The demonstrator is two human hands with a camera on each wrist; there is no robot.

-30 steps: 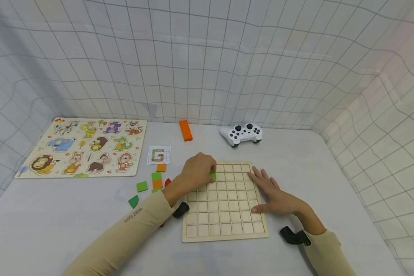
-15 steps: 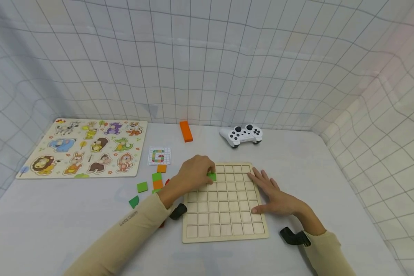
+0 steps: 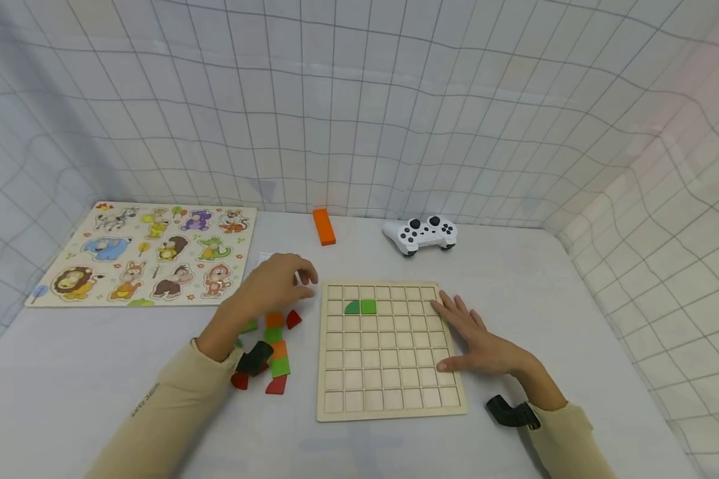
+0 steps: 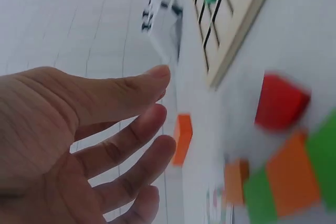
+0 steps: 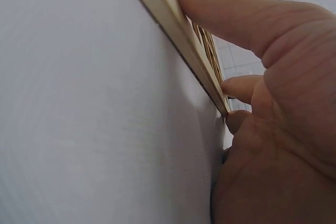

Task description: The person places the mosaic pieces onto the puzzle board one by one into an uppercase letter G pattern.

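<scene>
A wooden grid board lies in front of me in the head view. In its second row, a dark green quarter-round tile sits beside a light green square tile. My left hand hovers left of the board, fingers loosely bent and holding nothing, as the left wrist view also shows. Below it are loose tiles, among them an orange square and a red quarter-round tile; hand and wrist cover some. With fingers spread, my right hand rests on the board's right edge.
An animal puzzle board lies at the far left. Behind the left hand, a small printed card is mostly hidden. Further back are an orange block and a white game controller. A grid-patterned curtain borders the table.
My left hand has let go of the light green square tile, leaving it on the board beside the dark green quarter-round, and has moved left over the loose tiles. The right hand stays put.
</scene>
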